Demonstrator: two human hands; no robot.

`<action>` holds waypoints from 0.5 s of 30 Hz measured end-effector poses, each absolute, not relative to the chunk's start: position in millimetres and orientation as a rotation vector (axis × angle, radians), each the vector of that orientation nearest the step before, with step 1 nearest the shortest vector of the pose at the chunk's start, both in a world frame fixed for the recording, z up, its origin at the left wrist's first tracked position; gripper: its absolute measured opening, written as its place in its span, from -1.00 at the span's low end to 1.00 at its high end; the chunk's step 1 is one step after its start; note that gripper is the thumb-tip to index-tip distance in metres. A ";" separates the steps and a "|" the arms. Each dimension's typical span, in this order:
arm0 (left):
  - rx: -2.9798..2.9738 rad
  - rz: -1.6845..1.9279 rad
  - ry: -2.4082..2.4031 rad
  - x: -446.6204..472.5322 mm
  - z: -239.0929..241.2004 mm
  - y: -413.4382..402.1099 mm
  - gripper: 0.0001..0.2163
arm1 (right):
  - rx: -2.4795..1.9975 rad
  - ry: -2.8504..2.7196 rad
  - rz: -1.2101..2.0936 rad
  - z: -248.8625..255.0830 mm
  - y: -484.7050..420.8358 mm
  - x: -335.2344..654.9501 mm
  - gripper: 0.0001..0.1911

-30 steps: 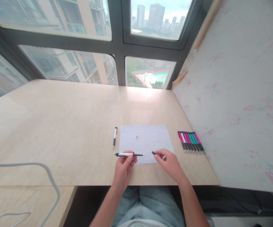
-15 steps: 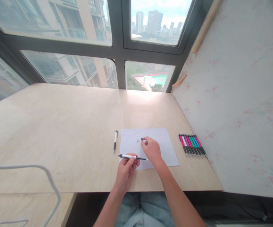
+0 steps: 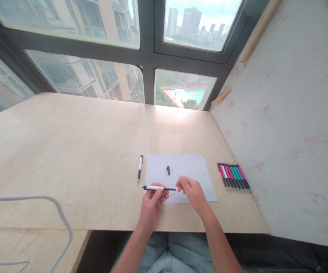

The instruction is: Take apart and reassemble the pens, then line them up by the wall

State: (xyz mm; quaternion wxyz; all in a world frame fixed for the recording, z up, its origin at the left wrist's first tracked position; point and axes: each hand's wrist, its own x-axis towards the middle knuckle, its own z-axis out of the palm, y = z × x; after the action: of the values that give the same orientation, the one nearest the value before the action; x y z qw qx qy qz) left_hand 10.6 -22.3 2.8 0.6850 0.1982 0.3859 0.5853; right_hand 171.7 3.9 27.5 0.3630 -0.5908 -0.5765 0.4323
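Observation:
My left hand [image 3: 151,204] holds a disassembled ballpoint pen [image 3: 154,188] level over the paper, its white barrel pinched between thumb and fingers. From the barrel's right end a thin dark refill [image 3: 170,189] sticks out. The fingers of my right hand [image 3: 190,191] are closed at the refill's light-coloured tip; whether they hold a small part there is hard to see. A black pen grip [image 3: 168,170] lies on the written sheet of paper [image 3: 192,167], with a tiny metal-looking piece close to its left side.
Left of the sheet lies a white pen [image 3: 140,169] with a black grip. A row of several coloured pens [image 3: 233,177] is at the right, near the wallpapered wall [image 3: 289,132]. A white cable [image 3: 64,216] loops over the table's left front. Windows border the back.
My right hand has let go of the black grip, which now lies on the paper, and has moved right and nearer to the refill's tip. My left hand keeps the pen in place.

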 end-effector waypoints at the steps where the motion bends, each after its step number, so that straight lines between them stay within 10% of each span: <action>1: 0.475 1.303 0.880 10.9 2.8 -23.1 -0.82 | -1.517 -1.502 1.129 29.7 -2.9 172.5 -0.50; 15: 0.728 1.218 1.016 13.2 3.5 -32.3 -0.81 | -1.504 -1.413 1.120 23.2 -36.4 175.2 -0.52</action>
State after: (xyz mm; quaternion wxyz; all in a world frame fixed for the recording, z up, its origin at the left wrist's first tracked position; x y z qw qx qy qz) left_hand 13.2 -32.3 3.5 0.6429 0.3196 0.4459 0.5345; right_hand 175.2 -36.4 23.2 0.3864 -0.5909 -0.5550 0.4399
